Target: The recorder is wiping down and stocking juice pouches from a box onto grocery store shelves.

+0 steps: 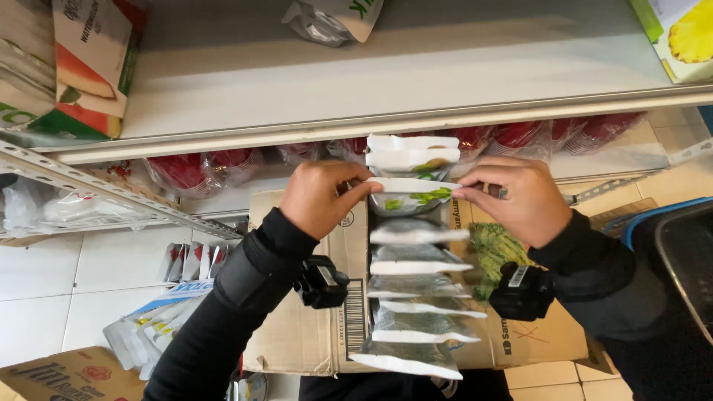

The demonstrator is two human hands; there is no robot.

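A chain of several joined white-and-clear sachets (412, 286) with green leaf prints hangs down in front of me. My left hand (321, 194) pinches the left edge of an upper sachet, and my right hand (512, 199) pinches its right edge. One more sachet (413, 154) of the chain stands above my fingers. A ring shows on my right hand. Both arms wear black sleeves, each with a small black device strapped at the wrist. Behind the strip sits a brown cardboard box (312, 334).
A grey metal shelf (386, 82) runs above, carrying a watermelon-printed carton (93, 67), a pouch and a pineapple-printed carton (687, 37). Red-capped cups in plastic wrap (200, 169) sit below it. More packets (160, 327) and a box lie on the white tiled floor at left.
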